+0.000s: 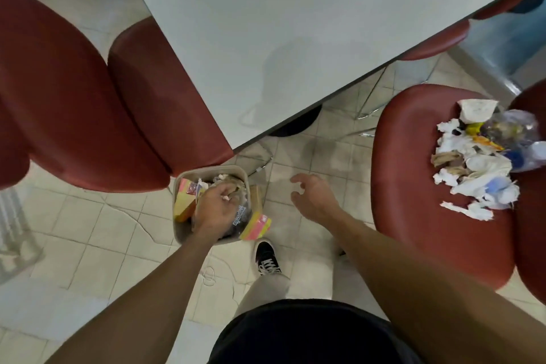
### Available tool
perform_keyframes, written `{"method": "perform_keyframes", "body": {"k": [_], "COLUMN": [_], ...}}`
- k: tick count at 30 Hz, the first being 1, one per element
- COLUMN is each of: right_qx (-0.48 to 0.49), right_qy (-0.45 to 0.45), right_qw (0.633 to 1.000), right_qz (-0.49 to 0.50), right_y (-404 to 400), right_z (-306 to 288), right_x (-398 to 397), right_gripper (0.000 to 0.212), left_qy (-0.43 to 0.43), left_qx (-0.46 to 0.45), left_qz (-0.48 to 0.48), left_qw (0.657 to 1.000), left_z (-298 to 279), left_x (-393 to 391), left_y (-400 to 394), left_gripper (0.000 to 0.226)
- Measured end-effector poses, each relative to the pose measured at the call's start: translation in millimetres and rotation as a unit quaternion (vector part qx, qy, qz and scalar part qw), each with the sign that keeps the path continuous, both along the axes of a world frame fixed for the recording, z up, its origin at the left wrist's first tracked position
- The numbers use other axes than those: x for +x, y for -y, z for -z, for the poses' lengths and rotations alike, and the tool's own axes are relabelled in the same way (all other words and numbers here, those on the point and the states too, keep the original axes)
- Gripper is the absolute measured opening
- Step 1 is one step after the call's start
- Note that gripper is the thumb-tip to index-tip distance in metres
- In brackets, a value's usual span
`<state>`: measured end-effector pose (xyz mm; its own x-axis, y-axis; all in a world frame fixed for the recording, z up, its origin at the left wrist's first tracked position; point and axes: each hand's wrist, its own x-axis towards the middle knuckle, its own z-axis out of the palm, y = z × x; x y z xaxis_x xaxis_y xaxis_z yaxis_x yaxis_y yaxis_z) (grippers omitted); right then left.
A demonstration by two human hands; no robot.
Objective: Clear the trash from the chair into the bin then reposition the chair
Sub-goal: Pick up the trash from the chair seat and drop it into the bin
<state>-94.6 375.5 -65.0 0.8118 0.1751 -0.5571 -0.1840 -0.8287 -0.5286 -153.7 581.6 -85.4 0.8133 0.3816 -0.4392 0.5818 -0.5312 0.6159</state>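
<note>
Mid-clearing: left hand (217, 207) clenched on a scrap, dropping it into the bin (206, 174). Right hand (313, 195) loose, empty. Next grab's probably the trash pile (478, 162) on the chair (413, 201).

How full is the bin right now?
Nearly full: the bin holds wrappers and paper up to its rim, and the left hand presses into the pile.

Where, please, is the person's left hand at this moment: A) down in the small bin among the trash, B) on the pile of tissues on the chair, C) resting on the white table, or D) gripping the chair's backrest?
A: the left hand is down inside the small bin on the floor, among wrappers, while the right hand hangs open and empty over the tiles.
</note>
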Motion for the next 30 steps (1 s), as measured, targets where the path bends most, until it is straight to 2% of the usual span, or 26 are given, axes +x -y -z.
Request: {"method": "perform_keyframes", "body": {"k": [7,11,18,24,30], "right_qx": [-0.001,-0.009,-0.014,-0.032,-0.020], "right_qy": [-0.007,-0.010,-0.002,-0.036,-0.037], "right_qw": [0.996,0.991,0.980,0.961,0.929], "right_qz": [0.092,0.133,0.198,0.273,0.367], "right_y": [105.7,165.0,265.7,362.2,452.4], "right_z": [4.0,9.6,29.5,58.4,90.2], "right_x": [13.3,24.3,25.5,25.7,39.2], "right_gripper": [0.042,0.043,0.043,0.042,0.047], "left_qy": [-0.020,-0.029,-0.034,-0.038,-0.043], "left_qx": [-0.040,-0.007,-0.017,-0.008,0.008], "left_qz": [0.079,0.142,0.248,0.337,0.447], "left_qw": [0.996,0.989,0.968,0.941,0.894], "left_z": [6.8,8.7,12.9,33.6,69.4], "left_x": [41.7,70.4,113.6,161.1,200.9], "left_y": [79.7,137.8,248.7,352.7,465.5], "left_gripper": [0.026,0.026,0.027,0.027,0.028]}}
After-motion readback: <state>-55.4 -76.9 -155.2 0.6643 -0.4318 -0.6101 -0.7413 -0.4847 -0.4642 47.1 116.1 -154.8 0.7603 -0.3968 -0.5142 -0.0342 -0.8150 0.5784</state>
